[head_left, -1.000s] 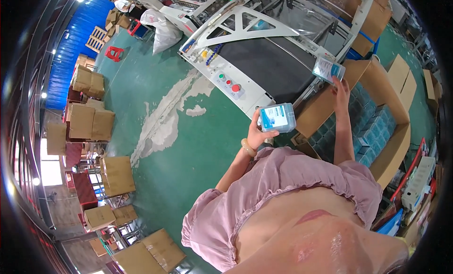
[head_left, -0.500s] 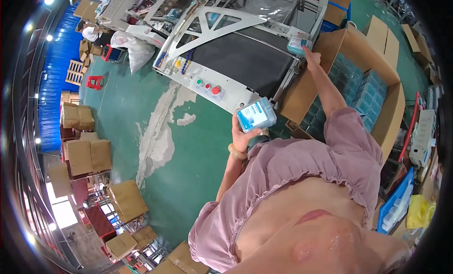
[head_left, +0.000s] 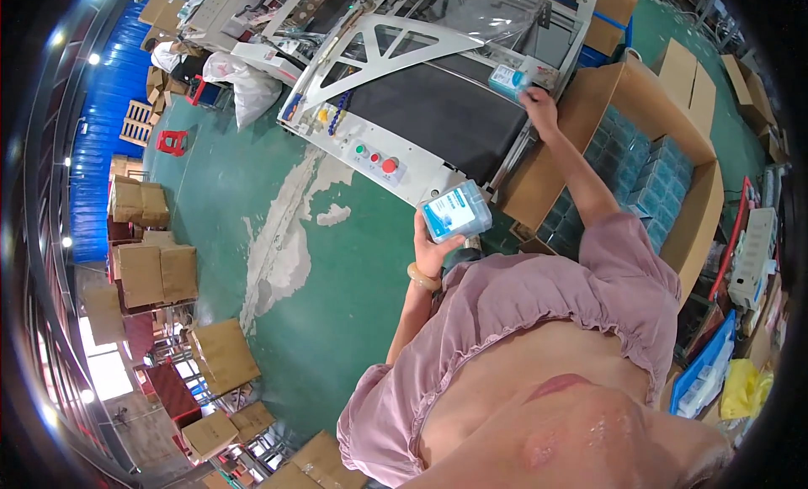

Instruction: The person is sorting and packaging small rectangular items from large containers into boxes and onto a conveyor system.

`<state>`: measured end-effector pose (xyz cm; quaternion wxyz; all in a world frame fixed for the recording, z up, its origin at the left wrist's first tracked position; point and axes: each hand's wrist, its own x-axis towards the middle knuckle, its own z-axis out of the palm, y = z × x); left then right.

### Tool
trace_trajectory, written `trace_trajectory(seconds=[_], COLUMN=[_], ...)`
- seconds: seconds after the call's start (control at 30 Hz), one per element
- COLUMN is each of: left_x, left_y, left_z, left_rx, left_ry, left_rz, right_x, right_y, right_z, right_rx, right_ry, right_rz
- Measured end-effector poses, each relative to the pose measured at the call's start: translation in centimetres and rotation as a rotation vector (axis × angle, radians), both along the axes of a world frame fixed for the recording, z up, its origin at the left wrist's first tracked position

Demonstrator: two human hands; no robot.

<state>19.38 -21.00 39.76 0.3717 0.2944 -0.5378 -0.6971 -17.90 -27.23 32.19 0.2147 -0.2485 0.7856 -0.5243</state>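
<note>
My left hand (head_left: 432,244), a pale bangle at its wrist, grips a clear plastic box (head_left: 457,211) with a blue-and-white label turned up. That box is held in front of my body, by the machine's near corner. Farther off, my right hand (head_left: 539,112) reaches over the end of the machine's black conveyor belt (head_left: 438,110). Its fingers close on the edge of a similar blue-and-white labelled plastic box (head_left: 509,82); the fingertips are slightly blurred.
Right of the machine stands an open carton (head_left: 547,165) with rows of similar boxes (head_left: 661,186). The machine's near panel carries a red push button (head_left: 390,166). Stacked cartons (head_left: 156,274) line the left, and a red stool (head_left: 172,142) stands on the green floor.
My right hand and its box have moved left, from the machine's side rail over toward the belt. My left hand and its box stay nearly in place.
</note>
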Motion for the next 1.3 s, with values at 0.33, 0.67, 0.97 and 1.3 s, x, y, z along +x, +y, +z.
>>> trace_trajectory(seconds=[0.33, 0.67, 0.97, 1.3], left_x=[-0.7, -1.8, -1.5, -1.6], left_y=[-0.2, 0.2, 0.5, 0.7], left_z=[1.4, 1.4, 1.6, 1.6], left_rx=[0.536, 0.355, 0.386, 0.401], left_ry=[0.131, -0.117, -0.104, -0.113], left_rz=[-0.091, -0.190, -0.190, -0.158], right_x=[15.6, 16.0, 12.3, 9.9], right_y=[10.6, 11.8, 10.4, 11.6], right_z=[15.1, 12.5, 9.2, 8.3], right_rx=[-0.372, -0.381, -0.539, -0.532], right_ry=[0.230, -0.157, -0.376, -0.502], right_rz=[1.120, 0.733, 0.326, 0.154])
